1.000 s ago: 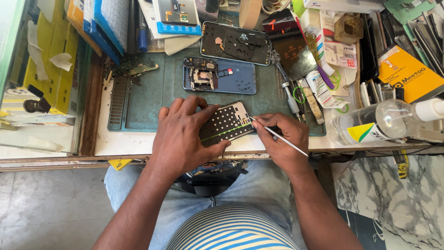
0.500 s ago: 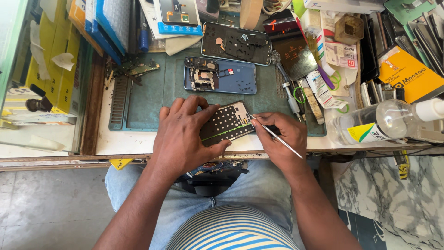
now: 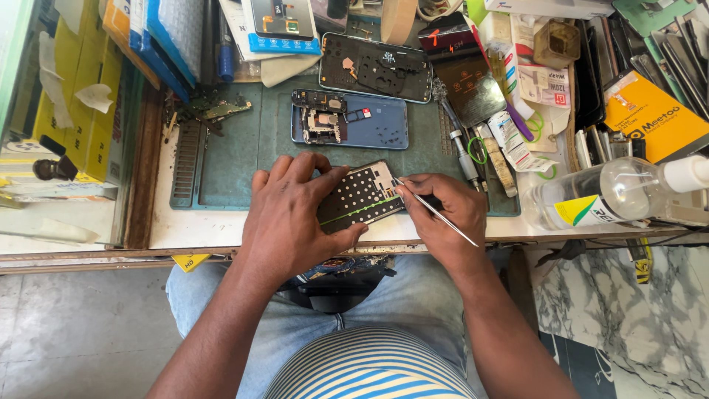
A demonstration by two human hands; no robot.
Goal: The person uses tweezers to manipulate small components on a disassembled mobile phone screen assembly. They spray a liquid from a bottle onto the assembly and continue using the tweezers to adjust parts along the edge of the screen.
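Moved: almost nothing; tweezers [image 3: 436, 213] tip still at phone part's top corner.
Left hand [image 3: 292, 214]: fingers curled over, gripping phone part [image 3: 363, 196].
Right hand [image 3: 447, 214]: fingers pinched shut around tweezers.
Beyond fingertips: blue phone [image 3: 351, 122] on green mat [image 3: 229, 159].

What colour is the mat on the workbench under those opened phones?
Dark teal green mat, seen best in the head view.

Bare green mat [image 3: 229, 159] lay open left of the left hand [image 3: 295, 214], between it and the ridged tray [image 3: 186, 162]; ahead, the blue phone back [image 3: 362, 122] and dark phone frame [image 3: 377, 68] blocked the way; right of the right hand [image 3: 443, 214], screwdrivers [image 3: 461, 151], tubes [image 3: 509, 140] and a clear bottle [image 3: 605, 193] crowded the table [image 3: 199, 229].
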